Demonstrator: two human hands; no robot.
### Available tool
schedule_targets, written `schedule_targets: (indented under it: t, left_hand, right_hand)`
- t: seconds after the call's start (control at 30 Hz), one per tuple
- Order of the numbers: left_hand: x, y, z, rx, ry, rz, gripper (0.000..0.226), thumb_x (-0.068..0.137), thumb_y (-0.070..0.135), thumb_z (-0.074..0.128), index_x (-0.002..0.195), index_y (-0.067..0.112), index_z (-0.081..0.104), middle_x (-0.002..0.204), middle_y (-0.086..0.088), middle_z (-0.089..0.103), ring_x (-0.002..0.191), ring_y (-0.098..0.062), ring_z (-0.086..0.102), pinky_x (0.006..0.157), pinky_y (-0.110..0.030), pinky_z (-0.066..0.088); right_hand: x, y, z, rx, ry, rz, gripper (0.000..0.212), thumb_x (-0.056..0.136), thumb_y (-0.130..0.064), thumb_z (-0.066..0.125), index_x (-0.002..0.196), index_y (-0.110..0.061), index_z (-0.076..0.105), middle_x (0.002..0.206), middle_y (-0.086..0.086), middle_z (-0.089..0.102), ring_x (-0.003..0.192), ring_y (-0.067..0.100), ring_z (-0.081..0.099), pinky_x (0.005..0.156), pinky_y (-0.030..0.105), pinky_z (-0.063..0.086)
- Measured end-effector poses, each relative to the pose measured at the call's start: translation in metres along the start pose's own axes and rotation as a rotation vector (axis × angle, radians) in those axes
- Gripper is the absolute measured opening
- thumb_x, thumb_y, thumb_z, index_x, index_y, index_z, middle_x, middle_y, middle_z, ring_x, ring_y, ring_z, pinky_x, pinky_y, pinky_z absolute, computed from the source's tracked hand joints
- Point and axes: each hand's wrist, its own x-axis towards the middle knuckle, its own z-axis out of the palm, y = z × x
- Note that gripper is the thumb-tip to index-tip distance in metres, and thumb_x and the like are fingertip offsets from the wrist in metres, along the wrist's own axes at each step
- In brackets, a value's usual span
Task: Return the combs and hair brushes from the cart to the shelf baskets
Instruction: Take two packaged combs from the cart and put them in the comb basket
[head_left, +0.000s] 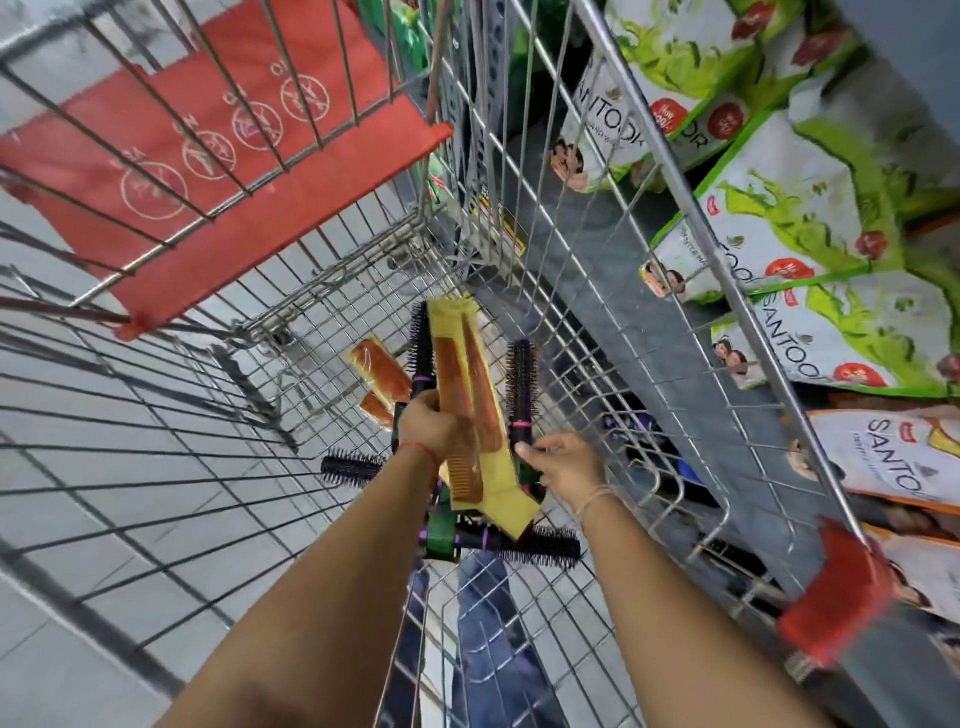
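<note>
I look down into a wire shopping cart (550, 322). My left hand (428, 426) grips a yellow pack of brown combs (467, 384), lifted above the cart floor, with a round black brush (422, 338) held behind it. My right hand (566, 462) has its fingers around the pink-ringed handle of an upright round black brush (521, 384). Two more round brushes lie on the cart floor, one at the left (350, 469) and one below the pack (535, 545). Small orange comb packs (382, 376) rest on the floor further in.
The cart's red child-seat flap (208, 150) hangs at the upper left. Shelves with green and white Santoor soap packs (810, 218) run along the right, beside the cart's rim and its red handle end (831, 603). Grey floor tiles show through the wire.
</note>
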Motion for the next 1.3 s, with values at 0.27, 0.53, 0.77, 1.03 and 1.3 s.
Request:
schedule_targets:
  t: [0.27, 0.53, 0.77, 1.03, 1.3]
  left_hand:
    - [0.003, 0.001, -0.013, -0.013, 0.328, 0.212, 0.031, 0.093, 0.021, 0.048, 0.121, 0.008, 0.051, 0.102, -0.012, 0.066, 0.082, -0.025, 0.059, 0.076, -0.027, 0.042]
    - [0.018, -0.003, -0.023, 0.053, 0.428, 0.207, 0.036, 0.093, 0.024, 0.047, 0.125, 0.009, 0.052, 0.115, -0.016, 0.068, 0.104, -0.032, 0.062, 0.086, -0.033, 0.046]
    - [-0.008, 0.005, -0.021, 0.104, 0.369, 0.212, 0.034, 0.098, 0.023, 0.032, 0.128, 0.012, 0.043, 0.102, -0.015, 0.066, 0.062, -0.019, 0.048, 0.056, -0.024, 0.040]
    - [-0.099, 0.069, -0.014, 0.050, 0.427, 0.599, 0.017, 0.096, 0.025, 0.032, 0.094, 0.012, 0.042, 0.085, -0.016, 0.054, 0.079, -0.032, 0.051, 0.069, -0.031, 0.032]
    - [-0.255, 0.183, 0.050, 0.030, 0.099, 1.343, 0.034, 0.092, 0.026, 0.040, 0.102, 0.000, 0.061, 0.087, -0.030, 0.068, 0.079, -0.041, 0.064, 0.064, -0.040, 0.031]
  right_hand:
    - [-0.004, -0.026, 0.029, -0.465, 0.274, -0.491, 0.042, 0.086, -0.048, 0.050, 0.105, -0.010, 0.050, 0.109, 0.011, 0.056, 0.077, 0.014, 0.049, 0.055, 0.024, 0.042]
    - [0.006, -0.054, 0.066, -0.751, 0.267, -0.314, 0.040, 0.081, -0.010, 0.061, 0.118, -0.005, 0.046, 0.116, 0.016, 0.056, 0.096, 0.032, 0.061, 0.066, 0.035, 0.051]
    - [-0.019, -0.039, 0.033, -0.393, 0.243, -0.183, 0.016, 0.088, -0.027, 0.056, 0.095, -0.013, 0.052, 0.099, 0.006, 0.062, 0.058, 0.012, 0.050, 0.047, 0.022, 0.040]
    - [-0.125, -0.039, -0.016, 0.196, 0.532, -0.628, 0.022, 0.087, -0.032, 0.053, 0.080, -0.020, 0.037, 0.068, 0.008, 0.055, 0.061, 0.028, 0.055, 0.048, 0.029, 0.047]
    - [-0.241, -0.088, -0.171, 0.716, 1.199, -0.933, 0.013, 0.082, -0.025, 0.056, 0.075, -0.029, 0.046, 0.046, -0.014, 0.049, 0.046, -0.010, 0.047, 0.048, 0.005, 0.035]
